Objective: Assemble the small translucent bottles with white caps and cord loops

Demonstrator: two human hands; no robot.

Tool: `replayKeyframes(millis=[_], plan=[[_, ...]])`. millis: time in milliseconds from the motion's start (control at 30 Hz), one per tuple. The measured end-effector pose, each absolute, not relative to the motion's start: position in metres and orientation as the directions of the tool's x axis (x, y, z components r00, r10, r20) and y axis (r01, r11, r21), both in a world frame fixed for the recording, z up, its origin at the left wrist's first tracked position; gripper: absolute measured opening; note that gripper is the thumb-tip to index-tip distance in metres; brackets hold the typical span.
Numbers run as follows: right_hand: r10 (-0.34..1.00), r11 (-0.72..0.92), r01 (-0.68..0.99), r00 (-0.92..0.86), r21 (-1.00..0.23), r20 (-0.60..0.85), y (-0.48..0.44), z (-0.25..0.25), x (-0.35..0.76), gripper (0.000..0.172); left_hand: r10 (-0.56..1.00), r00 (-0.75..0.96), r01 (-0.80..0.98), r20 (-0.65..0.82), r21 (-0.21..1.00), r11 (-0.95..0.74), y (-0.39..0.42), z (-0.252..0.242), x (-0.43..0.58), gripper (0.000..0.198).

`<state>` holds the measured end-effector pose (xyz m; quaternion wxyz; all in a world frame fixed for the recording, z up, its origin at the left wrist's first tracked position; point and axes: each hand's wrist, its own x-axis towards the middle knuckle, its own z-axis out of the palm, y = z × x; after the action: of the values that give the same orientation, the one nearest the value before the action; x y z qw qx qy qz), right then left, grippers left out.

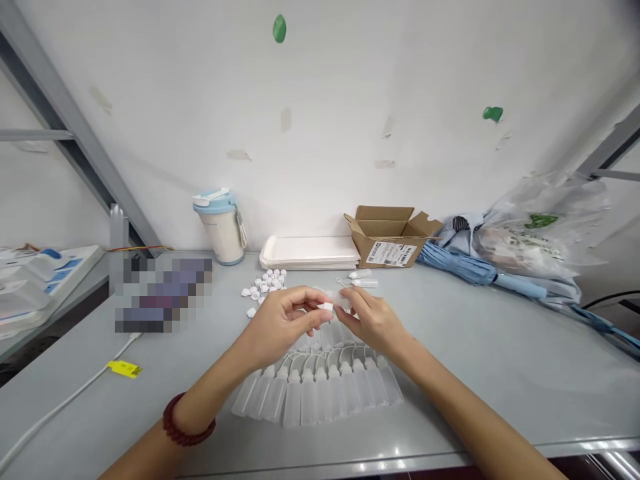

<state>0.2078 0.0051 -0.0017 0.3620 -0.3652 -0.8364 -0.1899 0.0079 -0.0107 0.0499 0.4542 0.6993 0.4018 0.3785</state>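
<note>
My left hand (293,315) pinches a small white cap (327,307) between thumb and fingertips. Close beside it, my right hand (374,319) has its fingers closed on a translucent plastic bottle (342,299), mostly hidden by the fingers. Whether cap and bottle touch, I cannot tell. Below both hands, a fanned row of translucent squeeze bottles (321,399) with thin curved tubes lies on the table, with more bottles partly hidden behind it. Loose white caps (270,280) are heaped behind my left hand. Two separate bottles (362,283) lie behind my right hand.
On the grey table (500,373) stand a cream tumbler (225,230), stacked white trays (313,252) and an open cardboard box (393,243). A folded blue umbrella (480,272) and plastic bag (535,230) lie right. A white cable (75,393) and a blurred-out object (165,293) are left.
</note>
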Motion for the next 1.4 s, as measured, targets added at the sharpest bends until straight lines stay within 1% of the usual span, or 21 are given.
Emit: replayKeyframes(millis=[67, 133, 167, 267, 333, 433, 600, 667, 833, 933, 1000, 1067, 1167, 1300, 1400], plan=[[0.446, 0.661, 0.742, -0.507, 0.11, 0.737, 0.002, 0.001, 0.208, 0.007, 0.929, 0.317, 0.267, 0.193, 0.922, -0.282, -0.013, 0.045, 0.012, 0.022], [0.45, 0.671, 0.735, -0.511, 0.101, 0.732, -0.001, 0.003, 0.208, 0.007, 0.947, 0.243, 0.298, 0.208, 0.913, -0.277, -0.011, 0.04, 0.014, 0.022], [0.46, 0.677, 0.732, -0.507, 0.081, 0.729, -0.003, 0.004, 0.208, 0.008, 0.952, 0.233, 0.297, 0.201, 0.917, -0.266, -0.01, 0.038, 0.014, 0.022], [0.47, 0.707, 0.707, -0.493, 0.022, 0.732, -0.006, 0.004, 0.208, 0.009, 0.948, 0.275, 0.253, 0.16, 0.939, -0.232, -0.006, 0.034, 0.013, 0.025], [0.459, 0.728, 0.686, -0.493, 0.006, 0.739, -0.007, 0.003, 0.207, 0.011, 0.943, 0.303, 0.232, 0.139, 0.949, -0.214, -0.004, 0.035, 0.012, 0.025], [0.44, 0.732, 0.682, -0.485, 0.012, 0.756, -0.008, 0.003, 0.206, 0.015, 0.942, 0.318, 0.216, 0.107, 0.959, -0.182, -0.004, 0.039, 0.011, 0.025], [0.396, 0.748, 0.662, -0.497, 0.042, 0.772, -0.009, 0.005, 0.204, 0.014, 0.935, 0.345, 0.219, 0.077, 0.962, -0.16, -0.004, 0.043, 0.009, 0.022], [0.405, 0.761, 0.648, -0.499, 0.02, 0.766, -0.008, 0.005, 0.204, 0.014, 0.931, 0.353, 0.233, 0.088, 0.956, -0.179, -0.003, 0.041, 0.009, 0.02], [0.498, 0.784, 0.598, -0.446, -0.167, 0.744, -0.006, -0.001, 0.204, 0.011, 0.923, 0.354, 0.251, 0.15, 0.936, -0.248, 0.002, 0.031, 0.007, 0.018], [0.54, 0.768, 0.597, -0.411, -0.23, 0.735, -0.004, -0.005, 0.203, 0.011, 0.913, 0.371, 0.238, 0.168, 0.933, -0.269, 0.004, 0.03, 0.005, 0.021], [0.536, 0.767, 0.601, -0.404, -0.226, 0.741, -0.004, -0.007, 0.203, 0.011, 0.901, 0.399, 0.24, 0.174, 0.928, -0.285, 0.005, 0.031, 0.005, 0.023], [0.508, 0.772, 0.606, -0.406, -0.192, 0.759, -0.003, -0.009, 0.203, 0.011, 0.893, 0.413, 0.244, 0.176, 0.924, -0.295, 0.004, 0.033, 0.005, 0.024], [0.468, 0.778, 0.611, -0.406, -0.148, 0.785, -0.001, -0.012, 0.203, 0.012, 0.908, 0.375, 0.222, 0.187, 0.933, -0.284, 0.002, 0.031, 0.007, 0.02], [0.477, 0.78, 0.599, -0.381, -0.181, 0.792, 0.001, -0.012, 0.203, 0.011, 0.904, 0.313, 0.18, 0.293, 0.916, -0.359, 0.002, 0.024, 0.011, 0.015], [0.476, 0.776, 0.602, -0.36, -0.19, 0.802, 0.001, -0.01, 0.203, 0.011, 0.885, 0.298, 0.215, 0.356, 0.879, -0.426, 0.001, 0.022, 0.013, 0.014]])
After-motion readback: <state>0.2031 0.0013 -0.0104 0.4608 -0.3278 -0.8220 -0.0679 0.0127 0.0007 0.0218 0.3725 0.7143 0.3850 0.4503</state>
